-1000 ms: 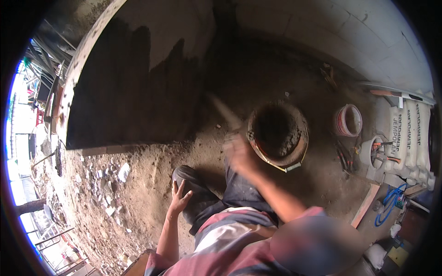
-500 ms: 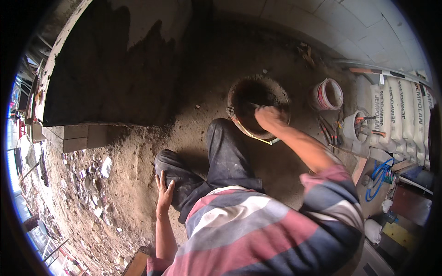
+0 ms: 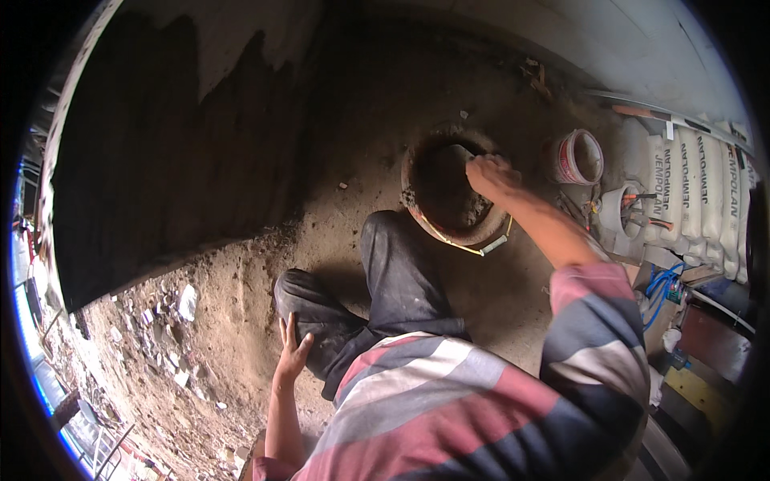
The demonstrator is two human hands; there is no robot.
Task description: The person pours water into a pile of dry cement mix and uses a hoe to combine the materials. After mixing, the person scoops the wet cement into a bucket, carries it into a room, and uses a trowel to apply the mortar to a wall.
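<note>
A round bucket (image 3: 411, 178) with a mortar-crusted rim stands on the ground in front of my knees. Dark, wet-looking mortar (image 3: 449, 192) lies inside it. At the bucket's far right rim, my right hand (image 3: 492, 178) is closed around a trowel; part of its blade (image 3: 459, 151) shows over the mortar, while the handle is hidden in my fist. The bucket's wire handle (image 3: 481, 252) with its pale grip hangs down on the near side. My left hand (image 3: 293, 349) lies on my left knee, fingers stretched, holding nothing.
To the right stand a red-and-white pail (image 3: 579, 157) and a white bucket of tools (image 3: 623, 216). Stacked white sacks (image 3: 696, 188) and a blue hose (image 3: 662, 287) lie farther right. A partly dark-coated panel (image 3: 176, 152) rises at the left, above scattered rubble (image 3: 164, 345).
My right hand has moved up and to the right, from over the bucket's middle to its far right rim, with the trowel. My left hand stays on the knee. The view has shifted slightly.
</note>
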